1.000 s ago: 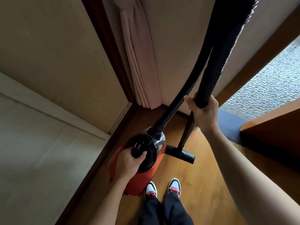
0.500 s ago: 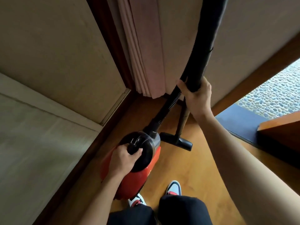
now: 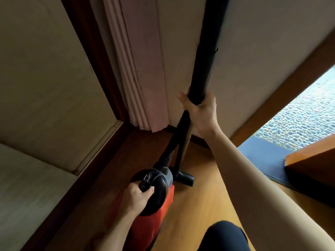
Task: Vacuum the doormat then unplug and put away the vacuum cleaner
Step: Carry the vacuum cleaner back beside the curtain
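Since the earlier frames both shoes have dropped out of sight and a dark-trousered knee [image 3: 224, 236] now fills the bottom edge, while the right hand and the tube it carries have shifted closer to the curtain. Nearest, the left hand [image 3: 135, 198] is clenched round the black handle [image 3: 145, 183] on the round black top of the vacuum cleaner [image 3: 154, 223], fingers wrapped under and thumb over it. The vacuum's red body is tilted, its top turned towards the corner, over the wooden floor [image 3: 203, 211] beside the dark baseboard; whether it rests on the boards or hangs just above them cannot be told. Just beyond the black top, the floor nozzle [image 3: 185, 178] sits low at the foot of a thin tube. The ribbed black hose [image 3: 175, 140] climbs from the front of the vacuum's top towards the right hand [image 3: 201, 111]. That hand grasps the thick black wand [image 3: 204, 69] firmly at its lower end, with the fingers curled round the far side, and the wand runs nearly straight up out of the frame. Behind it hangs a pale folded curtain [image 3: 143, 69], in front of the light wall. Off to the right, well apart from the vacuum, lies the dark doormat [image 3: 261, 156], with a wooden ledge [image 3: 311, 160] partly over it and pebbled ground [image 3: 299, 120] beyond.
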`<state>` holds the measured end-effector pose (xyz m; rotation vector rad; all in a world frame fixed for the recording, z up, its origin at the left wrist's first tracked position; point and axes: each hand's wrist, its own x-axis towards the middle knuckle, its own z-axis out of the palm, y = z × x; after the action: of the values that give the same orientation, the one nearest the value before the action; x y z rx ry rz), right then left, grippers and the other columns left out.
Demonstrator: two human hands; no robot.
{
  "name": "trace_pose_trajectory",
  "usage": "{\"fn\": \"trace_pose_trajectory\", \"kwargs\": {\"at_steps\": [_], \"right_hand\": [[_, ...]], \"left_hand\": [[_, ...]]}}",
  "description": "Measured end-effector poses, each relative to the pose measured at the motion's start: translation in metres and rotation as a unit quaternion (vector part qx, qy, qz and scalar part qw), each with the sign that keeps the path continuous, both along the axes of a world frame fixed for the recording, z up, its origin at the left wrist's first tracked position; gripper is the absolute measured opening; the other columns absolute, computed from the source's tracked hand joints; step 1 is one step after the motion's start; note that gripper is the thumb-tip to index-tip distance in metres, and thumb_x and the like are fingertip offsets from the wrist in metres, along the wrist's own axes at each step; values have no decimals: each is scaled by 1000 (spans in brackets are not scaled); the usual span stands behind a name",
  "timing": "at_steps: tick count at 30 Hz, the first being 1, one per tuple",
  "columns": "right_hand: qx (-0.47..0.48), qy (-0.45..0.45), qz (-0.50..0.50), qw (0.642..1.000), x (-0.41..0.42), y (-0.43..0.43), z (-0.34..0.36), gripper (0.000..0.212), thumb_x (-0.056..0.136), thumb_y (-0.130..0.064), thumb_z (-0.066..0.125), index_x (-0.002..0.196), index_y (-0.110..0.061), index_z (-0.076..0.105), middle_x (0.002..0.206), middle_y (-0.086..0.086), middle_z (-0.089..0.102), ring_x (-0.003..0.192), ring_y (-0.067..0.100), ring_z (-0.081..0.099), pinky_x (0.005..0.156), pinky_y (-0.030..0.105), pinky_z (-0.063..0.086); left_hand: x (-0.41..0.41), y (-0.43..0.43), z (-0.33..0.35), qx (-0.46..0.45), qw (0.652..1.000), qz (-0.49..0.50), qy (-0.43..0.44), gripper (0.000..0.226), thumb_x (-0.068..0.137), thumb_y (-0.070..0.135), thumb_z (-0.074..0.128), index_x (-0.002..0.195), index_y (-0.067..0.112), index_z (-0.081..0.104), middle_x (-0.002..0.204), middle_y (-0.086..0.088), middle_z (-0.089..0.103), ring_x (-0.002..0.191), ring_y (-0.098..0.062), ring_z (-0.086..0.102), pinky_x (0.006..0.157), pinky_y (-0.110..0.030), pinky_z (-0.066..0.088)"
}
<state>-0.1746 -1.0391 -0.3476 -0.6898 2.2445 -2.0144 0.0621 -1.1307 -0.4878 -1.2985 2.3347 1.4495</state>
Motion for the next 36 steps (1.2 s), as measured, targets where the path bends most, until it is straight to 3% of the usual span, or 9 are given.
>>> {"fn": "trace_pose_trajectory", "kwargs": {"at_steps": [4,8,10,19,21,23,28,33,36], "right_hand": [[-24,40,11,999,-20,-5,-20,37,89,-22,78,83,5,54,71,23,53,63,30,54,60,43,52],[-60,76,5,995,-40,-10,-38,27,89,-19,78,78,-12,53,64,2,55,56,11,54,57,28,48],[-68,95,10,993,-52,-11,-41,29,88,-17,78,76,-20,52,63,-6,54,56,11,53,58,30,48],[-89,161,15,983,-77,-16,-55,25,80,-17,81,89,-13,58,80,-2,59,72,11,61,67,30,52],[-101,155,13,983,-79,-18,-58,27,78,-14,82,94,-10,61,84,0,61,76,9,62,70,34,56],[-88,137,15,987,-76,-15,-70,29,78,-10,80,99,-10,61,88,-4,61,79,3,61,72,26,54],[-51,17,-24,998,-60,-7,-152,26,87,-15,78,108,-12,63,93,-3,66,86,10,66,80,30,59],[-28,-33,-70,997,-55,-3,-199,22,92,-21,76,97,-6,60,84,11,64,73,18,63,75,49,58],[-49,-8,-79,996,-58,-6,-200,19,93,-18,74,95,-8,58,78,14,60,65,18,60,68,51,57]], "left_hand": [[-29,-8,-61,45,998,32,16,45,82,26,75,45,20,50,37,9,45,36,-16,46,42,-23,32],[-54,-10,-117,79,995,38,39,32,86,26,71,60,17,56,45,3,49,31,-13,39,38,-20,30],[-68,-9,-134,91,994,34,51,29,87,25,69,64,14,57,47,0,49,31,-14,38,38,-20,29],[-98,4,-161,111,990,55,69,25,90,22,66,70,10,58,48,0,48,31,-11,35,36,-21,28],[-98,4,-164,108,990,60,66,25,90,24,67,70,11,58,47,1,48,31,-11,35,36,-21,28],[-95,7,-171,109,991,52,60,26,88,28,67,70,13,58,47,1,48,32,-12,36,37,-21,28],[-81,9,-194,102,992,56,43,27,86,33,68,70,14,58,50,-1,47,34,-14,36,39,-23,29],[-80,11,-206,85,994,42,48,36,86,35,69,59,17,52,43,4,44,31,-13,35,38,-22,29],[-83,10,-211,83,995,29,49,35,84,38,68,59,18,53,43,4,46,31,-14,36,39,-23,30]]}}
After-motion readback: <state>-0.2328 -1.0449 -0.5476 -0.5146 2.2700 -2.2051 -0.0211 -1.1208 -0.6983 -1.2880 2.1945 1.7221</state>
